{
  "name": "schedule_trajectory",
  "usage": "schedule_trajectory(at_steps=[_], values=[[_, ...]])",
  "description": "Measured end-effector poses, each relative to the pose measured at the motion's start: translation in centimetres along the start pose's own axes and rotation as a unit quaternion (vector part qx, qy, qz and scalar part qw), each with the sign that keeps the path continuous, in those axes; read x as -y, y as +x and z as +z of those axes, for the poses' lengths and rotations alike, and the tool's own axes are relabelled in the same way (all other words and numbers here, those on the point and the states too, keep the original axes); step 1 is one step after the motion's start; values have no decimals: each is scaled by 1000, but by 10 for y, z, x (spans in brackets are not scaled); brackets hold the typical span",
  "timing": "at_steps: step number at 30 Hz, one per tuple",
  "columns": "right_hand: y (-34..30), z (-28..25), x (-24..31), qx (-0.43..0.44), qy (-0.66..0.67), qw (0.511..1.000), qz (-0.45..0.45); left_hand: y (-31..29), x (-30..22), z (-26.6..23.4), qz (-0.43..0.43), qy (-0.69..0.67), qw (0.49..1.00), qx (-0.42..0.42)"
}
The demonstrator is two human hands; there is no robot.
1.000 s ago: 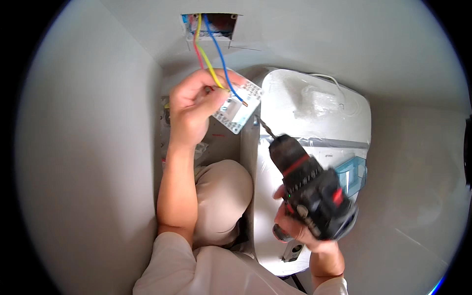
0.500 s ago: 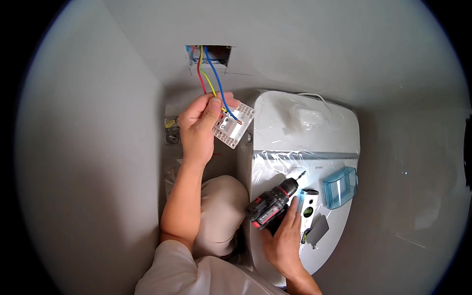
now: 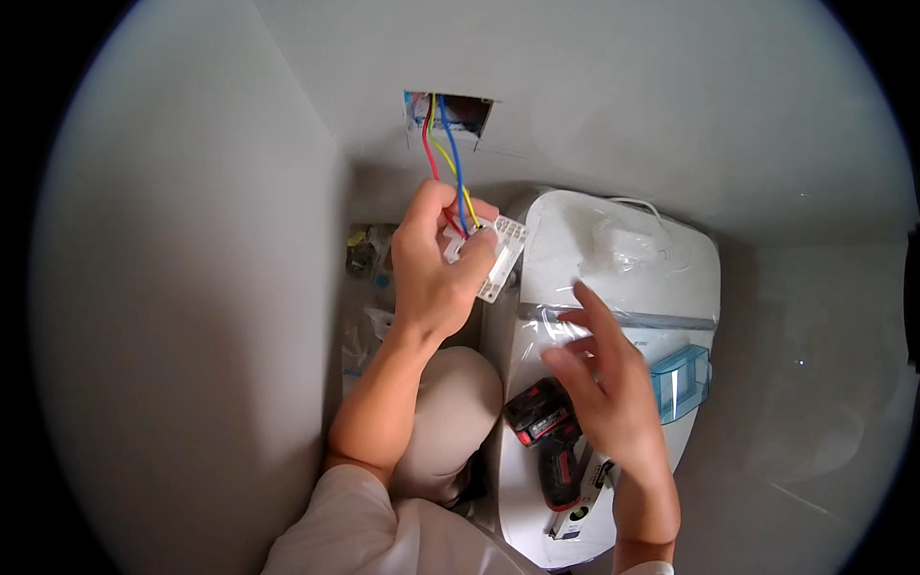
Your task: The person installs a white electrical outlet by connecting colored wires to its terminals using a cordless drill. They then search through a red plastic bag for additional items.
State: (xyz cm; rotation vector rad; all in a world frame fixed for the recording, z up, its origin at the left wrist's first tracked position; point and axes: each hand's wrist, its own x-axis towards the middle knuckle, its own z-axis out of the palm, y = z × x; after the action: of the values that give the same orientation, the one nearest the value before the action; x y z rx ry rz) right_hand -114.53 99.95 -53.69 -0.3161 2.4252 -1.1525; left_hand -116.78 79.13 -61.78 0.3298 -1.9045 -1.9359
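Note:
My left hand (image 3: 446, 273) grips a white wall socket plate (image 3: 505, 251), its back facing up, with the thumb pressed across it. Red (image 3: 429, 153), blue (image 3: 453, 149) and yellow-green (image 3: 443, 149) wires run down from the wall box (image 3: 470, 115) to the plate. Their ends are partly covered by my thumb and fingers, so I cannot tell how each is seated. My right hand (image 3: 613, 383) hovers over the toilet lid, fingers spread, nothing in it. Below it lies a black and red cordless drill (image 3: 544, 422), its front end hidden by the hand.
A white toilet (image 3: 551, 225) in clear plastic film stands to the right, with crumpled plastic (image 3: 618, 244) on its rear. On the lid lie a transparent blue cover (image 3: 682, 385) and a spirit level (image 3: 572, 522), partly hidden. Small parts (image 3: 362, 251) lie at the left wall.
My right hand has lifted off the drill and risen toward the plate. The blue wire's bare end, loose over the plate before, is now under my left thumb. The view has shifted slightly.

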Motion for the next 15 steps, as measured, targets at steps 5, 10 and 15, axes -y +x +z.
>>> schedule_trajectory(at_steps=[5, 10, 15], values=[[80, 35, 3, 75, 303, 947, 77, 3, 11, -11, 12, -113, 992, 53], [95, 40, 8, 84, 353, 931, 30, 0, 7, -14, -65, -185, 981, -1], [96, 38, 4, -61, 226, 972, 9, -1, -4, -26, -10, -215, 974, -64]])
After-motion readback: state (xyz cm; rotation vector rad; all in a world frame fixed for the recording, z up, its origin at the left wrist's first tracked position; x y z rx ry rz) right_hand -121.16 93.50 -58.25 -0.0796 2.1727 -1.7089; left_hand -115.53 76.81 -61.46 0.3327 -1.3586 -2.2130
